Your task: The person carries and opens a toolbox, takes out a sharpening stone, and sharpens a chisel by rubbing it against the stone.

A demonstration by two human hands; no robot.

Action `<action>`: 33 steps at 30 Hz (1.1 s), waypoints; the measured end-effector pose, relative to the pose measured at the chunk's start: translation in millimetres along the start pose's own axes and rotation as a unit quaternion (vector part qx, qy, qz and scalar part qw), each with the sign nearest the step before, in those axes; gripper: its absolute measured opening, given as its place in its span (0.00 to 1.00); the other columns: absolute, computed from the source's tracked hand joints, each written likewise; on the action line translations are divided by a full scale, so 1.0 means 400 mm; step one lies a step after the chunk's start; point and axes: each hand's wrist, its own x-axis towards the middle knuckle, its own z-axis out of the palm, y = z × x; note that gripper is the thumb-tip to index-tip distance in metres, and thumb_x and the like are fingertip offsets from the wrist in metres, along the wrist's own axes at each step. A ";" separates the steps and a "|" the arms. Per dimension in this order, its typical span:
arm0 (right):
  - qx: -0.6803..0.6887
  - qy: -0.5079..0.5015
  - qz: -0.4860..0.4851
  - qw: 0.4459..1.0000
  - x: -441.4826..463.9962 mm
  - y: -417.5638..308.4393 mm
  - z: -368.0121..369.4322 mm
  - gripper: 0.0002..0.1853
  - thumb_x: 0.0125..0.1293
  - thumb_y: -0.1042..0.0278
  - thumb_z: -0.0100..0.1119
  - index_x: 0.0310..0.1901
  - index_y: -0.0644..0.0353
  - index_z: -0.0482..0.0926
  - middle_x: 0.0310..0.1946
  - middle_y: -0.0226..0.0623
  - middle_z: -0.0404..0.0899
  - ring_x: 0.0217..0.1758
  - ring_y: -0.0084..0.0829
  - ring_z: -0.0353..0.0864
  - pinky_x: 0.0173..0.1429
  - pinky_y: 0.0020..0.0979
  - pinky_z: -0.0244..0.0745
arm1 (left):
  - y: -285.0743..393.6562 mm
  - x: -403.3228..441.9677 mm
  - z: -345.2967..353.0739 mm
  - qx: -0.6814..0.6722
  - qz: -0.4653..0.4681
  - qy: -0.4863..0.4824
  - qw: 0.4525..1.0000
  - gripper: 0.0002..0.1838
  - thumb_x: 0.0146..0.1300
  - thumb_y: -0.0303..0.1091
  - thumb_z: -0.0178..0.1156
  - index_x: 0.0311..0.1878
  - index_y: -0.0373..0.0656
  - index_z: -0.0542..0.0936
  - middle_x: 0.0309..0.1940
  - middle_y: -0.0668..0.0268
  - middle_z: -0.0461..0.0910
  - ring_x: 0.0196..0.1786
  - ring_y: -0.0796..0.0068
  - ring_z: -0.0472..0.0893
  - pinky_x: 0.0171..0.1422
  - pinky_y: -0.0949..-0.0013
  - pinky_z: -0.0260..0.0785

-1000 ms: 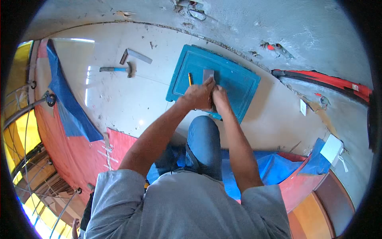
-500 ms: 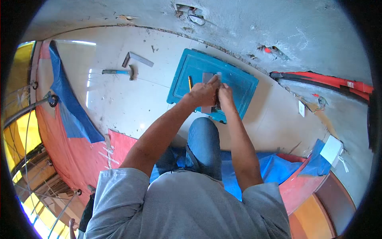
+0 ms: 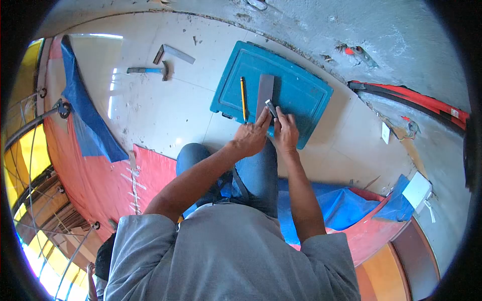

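Note:
A teal plastic case [image 3: 306,95] lies flat on the floor before my knees. On its lid rests a long grey-brown sharpening stone [image 3: 266,86]. My right hand [image 3: 286,133] is closed around a short dark chisel [image 3: 271,108], whose bright metal end points up and away over the stone's near part; its lower end is hidden in the fingers. My left hand [image 3: 251,136] comes in from the left, its index and middle fingers stretched out against the chisel's left side, over the stone's near end. Left of the stone lies a yellow-and-black pencil [image 3: 244,98].
A blue-handled hammer [image 3: 148,70] and a try square [image 3: 173,53] lie on the tiled floor to the left. A rough grey wall [image 3: 321,25] runs behind the case. Blue tarpaulin [image 3: 341,205] and red sheeting [image 3: 110,185] cover the floor nearby. Another person [image 3: 103,261] shows at lower left.
Both hands have drawn back toward my body along the stone, uncovering its far part. The chisel's bright end now shows clearly. The view has shifted, and my left knee shows more.

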 end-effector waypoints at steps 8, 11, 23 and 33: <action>-0.032 0.020 -0.025 0.999 -0.009 0.004 0.020 0.20 0.72 0.68 0.59 0.64 0.53 0.82 0.40 0.43 0.77 0.44 0.48 0.82 0.45 0.49 0.79 | -0.003 0.041 0.026 0.002 0.016 0.045 0.999 0.45 0.65 0.33 0.60 0.82 0.33 0.52 0.83 0.41 0.49 0.50 0.40 0.87 0.53 0.43 0.81; -0.062 0.015 -0.043 0.997 0.051 0.000 0.007 0.21 0.70 0.71 0.60 0.64 0.54 0.82 0.40 0.44 0.75 0.44 0.51 0.80 0.47 0.49 0.77 | -0.016 0.081 0.021 0.027 0.006 0.070 0.997 0.44 0.66 0.35 0.59 0.82 0.33 0.54 0.83 0.40 0.50 0.47 0.40 0.88 0.51 0.42 0.81; -0.006 -0.018 -0.094 0.995 0.039 0.048 -0.006 0.21 0.65 0.74 0.61 0.61 0.57 0.83 0.41 0.49 0.75 0.45 0.54 0.79 0.48 0.52 0.76 | -0.035 0.025 0.087 0.010 0.045 0.114 0.992 0.39 0.69 0.38 0.58 0.80 0.33 0.61 0.81 0.37 0.54 0.43 0.44 0.90 0.46 0.47 0.83; -0.010 -0.042 -0.130 0.991 0.119 0.056 -0.015 0.22 0.66 0.74 0.61 0.62 0.55 0.83 0.39 0.48 0.75 0.46 0.53 0.80 0.48 0.50 0.77 | -0.035 0.086 -0.012 0.027 -0.004 0.061 0.998 0.42 0.68 0.38 0.58 0.83 0.37 0.56 0.84 0.43 0.49 0.48 0.43 0.89 0.49 0.46 0.84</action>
